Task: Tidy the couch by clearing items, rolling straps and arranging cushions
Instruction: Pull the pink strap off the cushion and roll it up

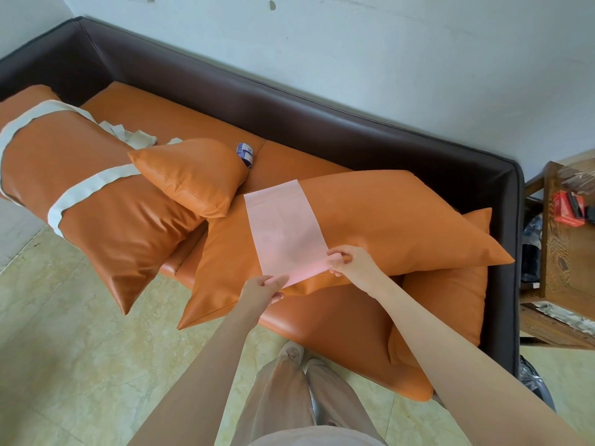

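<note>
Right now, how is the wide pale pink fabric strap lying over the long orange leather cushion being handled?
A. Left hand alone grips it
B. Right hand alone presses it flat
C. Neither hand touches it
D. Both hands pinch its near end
D: the left hand and right hand each pinch the near edge of the wide pale pink fabric strap, which drapes over the long orange leather cushion.

No text can be read with certainty. The small roll [244,153] on the couch seat [289,162], just beside the small cushion [193,175], has blue print, too blurred to read. The red box [568,207] on the wooden table [566,252] shows no readable letters.
</note>
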